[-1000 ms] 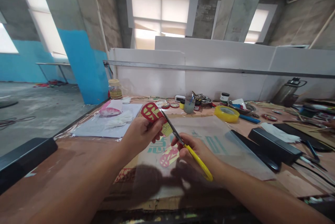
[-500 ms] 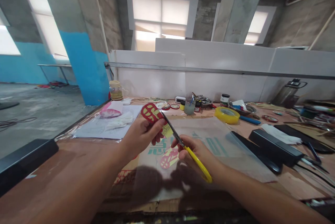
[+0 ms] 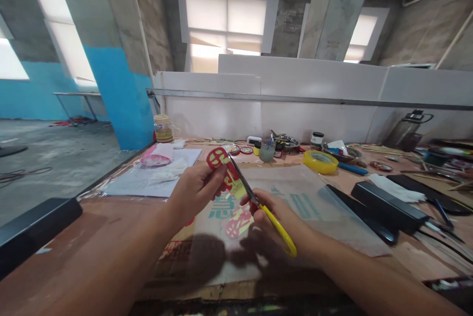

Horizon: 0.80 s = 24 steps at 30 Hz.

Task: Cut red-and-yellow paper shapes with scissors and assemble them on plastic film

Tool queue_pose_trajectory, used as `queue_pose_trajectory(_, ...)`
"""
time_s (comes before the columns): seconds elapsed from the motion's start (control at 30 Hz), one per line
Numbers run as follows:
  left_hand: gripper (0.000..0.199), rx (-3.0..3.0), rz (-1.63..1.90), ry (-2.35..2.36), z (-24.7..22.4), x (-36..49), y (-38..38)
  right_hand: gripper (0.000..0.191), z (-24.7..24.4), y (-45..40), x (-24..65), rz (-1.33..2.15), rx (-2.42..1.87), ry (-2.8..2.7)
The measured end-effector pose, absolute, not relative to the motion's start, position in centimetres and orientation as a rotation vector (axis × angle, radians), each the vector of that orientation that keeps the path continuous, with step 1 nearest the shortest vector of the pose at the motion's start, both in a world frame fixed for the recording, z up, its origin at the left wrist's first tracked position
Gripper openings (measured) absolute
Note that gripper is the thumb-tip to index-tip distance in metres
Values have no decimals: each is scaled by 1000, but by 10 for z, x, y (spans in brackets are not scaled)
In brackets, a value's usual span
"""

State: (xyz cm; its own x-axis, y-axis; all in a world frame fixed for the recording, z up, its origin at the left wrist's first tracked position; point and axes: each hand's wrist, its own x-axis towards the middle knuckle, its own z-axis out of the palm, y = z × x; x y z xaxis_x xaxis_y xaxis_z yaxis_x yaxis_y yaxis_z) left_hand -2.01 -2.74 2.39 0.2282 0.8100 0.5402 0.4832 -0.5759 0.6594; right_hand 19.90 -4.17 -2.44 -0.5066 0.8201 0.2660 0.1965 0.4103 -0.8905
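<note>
Tabletop [image 3: 118, 215] below, cutout [image 3: 231, 177] between hands [image 3: 195, 188] [image 3: 271, 207]

The head camera peered forward and down from close behind the hands [image 3: 197, 185], across the worktop [image 3: 111, 215] to white panels [image 3: 303, 77]!

1. Cutout [image 3: 232, 175]: red, patterned with yellow-green.
2. Scissors [image 3: 263, 209]: bright yellow handles, dark silvery blades.
3. Second cutout [image 3: 236, 225]: pink, patterned with pale yellow.
4. Sheet [image 3: 288, 178]: milky white, marked with teal-green characters.
5. Tape roll [image 3: 314, 164]: strong yellow.
6. Surface [image 3: 121, 222]: dull reddish brown.
7. Pillar [image 3: 111, 84]: bright blue below, grey above.
</note>
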Motion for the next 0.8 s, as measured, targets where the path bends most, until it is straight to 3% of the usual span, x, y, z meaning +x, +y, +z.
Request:
queue_pose_trajectory(0.3, 42, 2194, 1147, 1144, 21, -16, -26, 83, -31, -42, 195, 1064, -788, -1903)
queue_pose_trajectory(0.8, 44, 2105, 1179, 1096, 17, -15, -25, 76, -34, -41, 192, 1192, -767, -1761)
